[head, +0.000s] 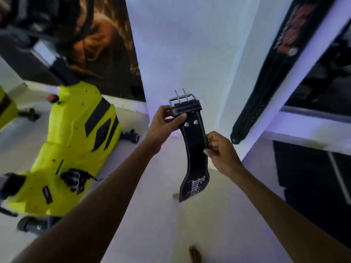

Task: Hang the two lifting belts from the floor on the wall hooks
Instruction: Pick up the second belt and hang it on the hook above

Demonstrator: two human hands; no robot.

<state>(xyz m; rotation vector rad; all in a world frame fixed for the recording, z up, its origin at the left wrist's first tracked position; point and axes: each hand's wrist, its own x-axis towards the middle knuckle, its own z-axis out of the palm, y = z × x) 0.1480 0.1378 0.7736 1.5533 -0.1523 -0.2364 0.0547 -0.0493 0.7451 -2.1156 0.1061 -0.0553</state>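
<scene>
Pale floor (133, 224) carries yellow machine (76, 141), dark mat (313, 177)

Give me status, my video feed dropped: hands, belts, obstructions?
Both hands, left and right, gripping black belt, buckle up at white wall. Second belt already hanging. Hook not visible; nothing blocking.

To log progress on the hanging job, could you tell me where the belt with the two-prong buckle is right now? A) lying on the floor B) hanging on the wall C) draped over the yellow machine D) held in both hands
D: the left hand grips the belt just under its buckle, and the right hand pinches its edge lower down.
</scene>
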